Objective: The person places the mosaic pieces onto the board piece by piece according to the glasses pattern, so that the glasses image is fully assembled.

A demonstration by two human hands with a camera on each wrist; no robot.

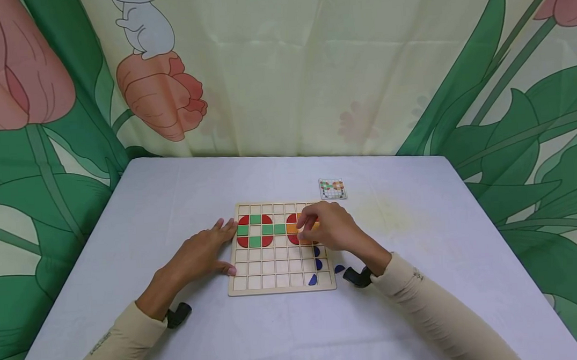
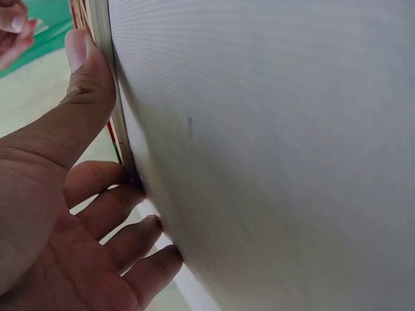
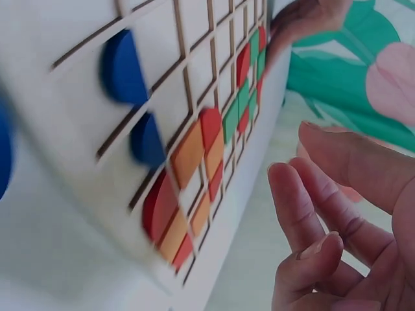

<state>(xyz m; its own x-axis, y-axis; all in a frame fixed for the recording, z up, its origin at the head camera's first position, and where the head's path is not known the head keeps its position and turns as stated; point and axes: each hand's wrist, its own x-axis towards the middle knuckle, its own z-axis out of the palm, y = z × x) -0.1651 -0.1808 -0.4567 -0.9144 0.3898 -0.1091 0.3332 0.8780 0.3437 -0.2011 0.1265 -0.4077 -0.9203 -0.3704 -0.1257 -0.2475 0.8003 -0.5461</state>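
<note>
A wooden grid board [image 1: 268,267] lies on the table. My left hand [image 1: 202,251] rests along its left edge, thumb and fingers spread; in the left wrist view the thumb [image 2: 87,84] lies against the board's side. Over the right part of the board hovers my right hand [image 1: 334,226], fingers loosely bent, with nothing between the fingertips in the right wrist view. It partly hides red quarter-round pieces and orange squares [image 3: 188,155]. Red pieces and green squares [image 1: 255,219] fill cells at the upper left. Several blue half-round pieces [image 1: 318,264] sit at the board's lower right.
One more blue half-round piece [image 1: 339,269] lies on the white tablecloth [image 1: 276,336], just right of the board. Behind the board is a small pattern card [image 1: 332,189]. A printed curtain [image 1: 274,68] hangs at the table's back edge.
</note>
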